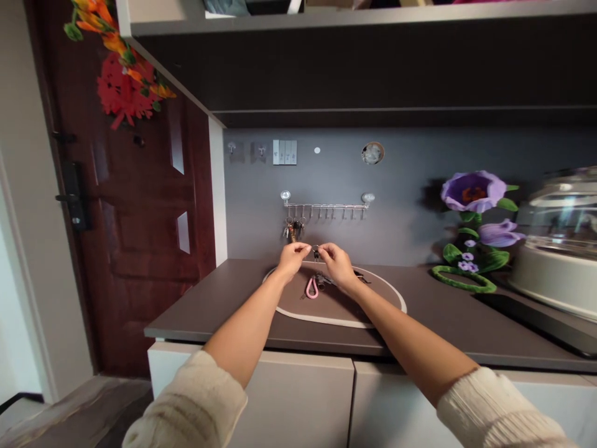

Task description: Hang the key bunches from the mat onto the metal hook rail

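Note:
Above the oval mat [336,318], my left hand [293,260] and my right hand [337,264] pinch a small key ring [316,247] from opposite sides. A dark key or two hang from the ring between the fingertips; their detail is too small to make out. Lying on the mat below is a pink loop strap [312,289] beside other keys [321,280]. More dark items on the mat are partly covered by my right hand. Behind my hands, a hook rail [326,206] is fixed to the wall, with several keys [295,228] hanging from its left hooks.
Purple fabric flowers [473,193] and a clear-topped white appliance [555,267] stand on the right of the counter [200,305]. A flat black slab [541,323] lies before them. Overhead juts a dark shelf [364,68]. A red-brown door [140,249] is at left.

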Available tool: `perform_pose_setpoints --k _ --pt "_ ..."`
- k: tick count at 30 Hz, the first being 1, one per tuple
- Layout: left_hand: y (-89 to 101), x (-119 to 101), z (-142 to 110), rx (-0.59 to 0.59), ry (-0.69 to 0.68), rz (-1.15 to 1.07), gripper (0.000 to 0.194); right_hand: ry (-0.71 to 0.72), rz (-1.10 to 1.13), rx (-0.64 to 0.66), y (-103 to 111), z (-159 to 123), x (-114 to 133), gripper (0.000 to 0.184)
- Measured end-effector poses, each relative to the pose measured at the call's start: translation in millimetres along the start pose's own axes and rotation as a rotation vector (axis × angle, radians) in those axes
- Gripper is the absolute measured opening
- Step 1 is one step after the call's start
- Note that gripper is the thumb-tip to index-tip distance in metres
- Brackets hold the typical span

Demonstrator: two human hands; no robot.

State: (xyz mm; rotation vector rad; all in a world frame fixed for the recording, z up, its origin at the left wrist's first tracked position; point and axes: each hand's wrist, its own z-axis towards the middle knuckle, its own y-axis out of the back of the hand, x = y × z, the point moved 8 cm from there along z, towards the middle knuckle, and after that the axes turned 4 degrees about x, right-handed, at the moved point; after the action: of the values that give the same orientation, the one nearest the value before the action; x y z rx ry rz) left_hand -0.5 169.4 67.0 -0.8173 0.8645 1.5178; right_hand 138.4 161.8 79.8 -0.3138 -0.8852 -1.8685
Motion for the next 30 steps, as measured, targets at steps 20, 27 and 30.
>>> perform_pose_setpoints --k 20,27,30 --pt "9.6 32 4 -0.135 0.256 0.028 0.011 -0.427 0.514 -0.277 -8 99 -23 0.011" --pt "8.1 32 5 -0.13 0.219 0.043 0.011 -0.461 0.511 -0.319 -14 110 -31 0.013" --pt "8.6 31 5 -0.132 0.202 0.052 0.01 -0.471 0.496 -0.324 -16 111 -33 0.013"
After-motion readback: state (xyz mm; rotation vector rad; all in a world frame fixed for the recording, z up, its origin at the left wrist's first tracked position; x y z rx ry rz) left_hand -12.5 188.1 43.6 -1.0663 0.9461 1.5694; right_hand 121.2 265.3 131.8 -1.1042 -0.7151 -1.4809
